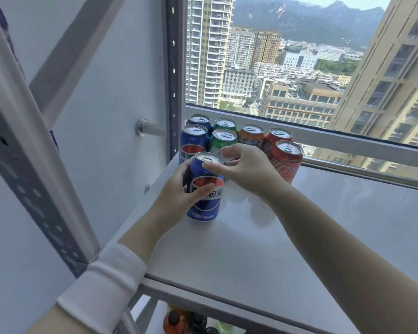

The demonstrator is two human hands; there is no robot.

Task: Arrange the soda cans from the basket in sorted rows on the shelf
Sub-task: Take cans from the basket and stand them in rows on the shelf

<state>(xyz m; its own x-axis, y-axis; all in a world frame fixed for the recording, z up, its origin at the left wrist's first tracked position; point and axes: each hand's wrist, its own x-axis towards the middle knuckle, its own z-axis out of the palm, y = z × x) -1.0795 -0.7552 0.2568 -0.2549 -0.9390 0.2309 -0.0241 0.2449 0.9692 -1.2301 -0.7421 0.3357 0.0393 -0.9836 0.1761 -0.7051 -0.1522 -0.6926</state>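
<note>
the front blue can stood upright on the white shelf, near the shelf's left edge, its base appearing to rest on the surface. it sat at the front of the left-hand column, just ahead of two more blue cans lined up behind it.

the left hand gripped the can's body from the left side; the thumb lay across the printed label and the fingers curled round the far side. the right hand reached in from the right and pinched the can's top rim, thumb on the near edge and index finger arched over the lid. its remaining fingers were loosely bent and slightly spread, holding nothing.

to the right of the blue column stood two green cans, one behind the other, then a single orange can in the back row, then two red cans. the right hand partly hid the nearer green can. all of these cans were upright and close together at the rear left of the shelf, beside the window and the perforated metal post.

a white sleeve covered the left forearm. bottles showed on a lower level beneath the shelf, blurred.
</note>
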